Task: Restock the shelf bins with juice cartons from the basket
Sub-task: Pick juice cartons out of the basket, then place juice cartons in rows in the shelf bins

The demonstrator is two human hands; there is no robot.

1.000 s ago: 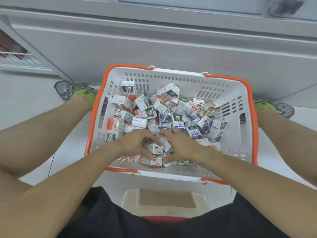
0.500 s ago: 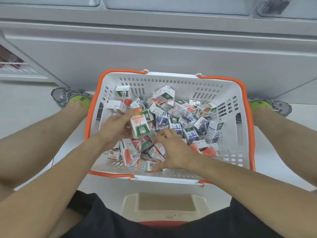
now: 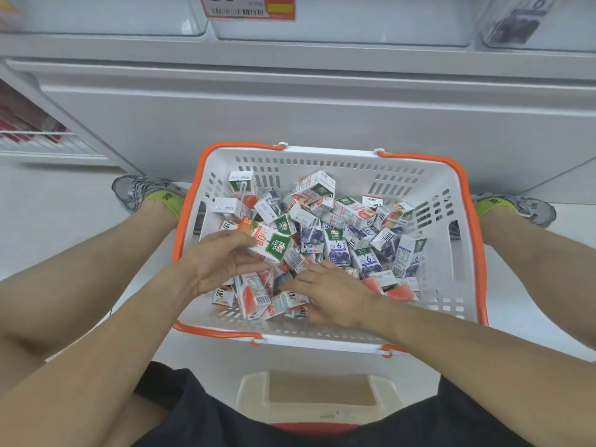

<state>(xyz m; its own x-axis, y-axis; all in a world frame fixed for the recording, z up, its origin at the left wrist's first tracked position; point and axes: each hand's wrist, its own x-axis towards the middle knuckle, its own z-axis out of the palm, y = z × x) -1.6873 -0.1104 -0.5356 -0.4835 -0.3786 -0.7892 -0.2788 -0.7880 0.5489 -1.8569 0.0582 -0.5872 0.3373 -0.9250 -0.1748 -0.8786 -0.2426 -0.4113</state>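
Note:
A white basket (image 3: pixel 451 304) with orange rim stands on the floor between my feet, filled with several small juice cartons (image 3: pixel 361 250), some blueberry, some peach. My left hand (image 3: pixel 219 259) holds one orange-and-green carton (image 3: pixel 269 245) just above the pile at the basket's left side. My right hand (image 3: pixel 332 295) lies palm down on the cartons near the front wall, its fingers curled among them around a carton (image 3: pixel 283 303). Clear shelf bins (image 3: pixel 342 30) run along the top of the view.
A white shelf base fills the space behind the basket. A price label (image 3: pixel 248 6) hangs on the bin front. I sit on a low stool (image 3: pixel 319 398). My shoes (image 3: pixel 145 191) flank the basket. Red goods sit on a shelf at far left (image 3: pixel 25 124).
My left hand lifted one carton out of the pile and turned it. My right hand stayed low among the front cartons. The view tilted up toward the bins.

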